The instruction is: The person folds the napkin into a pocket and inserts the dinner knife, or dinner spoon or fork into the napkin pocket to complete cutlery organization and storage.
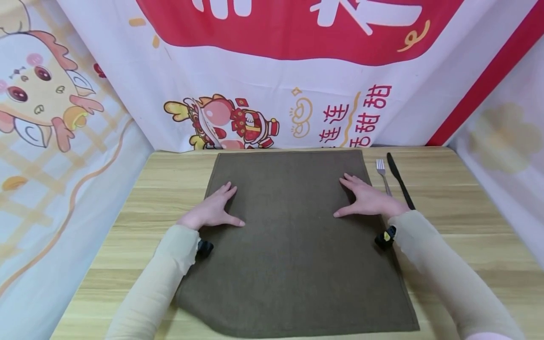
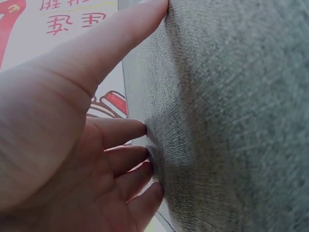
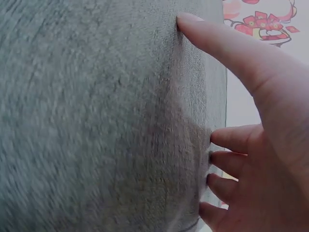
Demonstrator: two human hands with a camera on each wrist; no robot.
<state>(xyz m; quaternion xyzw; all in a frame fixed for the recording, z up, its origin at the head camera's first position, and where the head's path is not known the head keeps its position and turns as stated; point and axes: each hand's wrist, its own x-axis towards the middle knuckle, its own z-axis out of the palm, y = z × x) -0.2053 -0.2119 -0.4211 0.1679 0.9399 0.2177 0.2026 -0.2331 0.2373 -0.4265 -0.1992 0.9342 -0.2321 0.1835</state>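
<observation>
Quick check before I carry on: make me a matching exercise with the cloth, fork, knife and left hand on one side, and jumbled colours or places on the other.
Column 1
1. Cloth
2. Fork
3. Knife
4. Left hand

Column 2
A. Black, the rightmost item on the table
B. Fingers spread, at the cloth's left side
C. Brown, spread out across the table
D. Silver-coloured, between the cloth and the knife

Right pairs: 1-C, 2-D, 3-A, 4-B
</observation>
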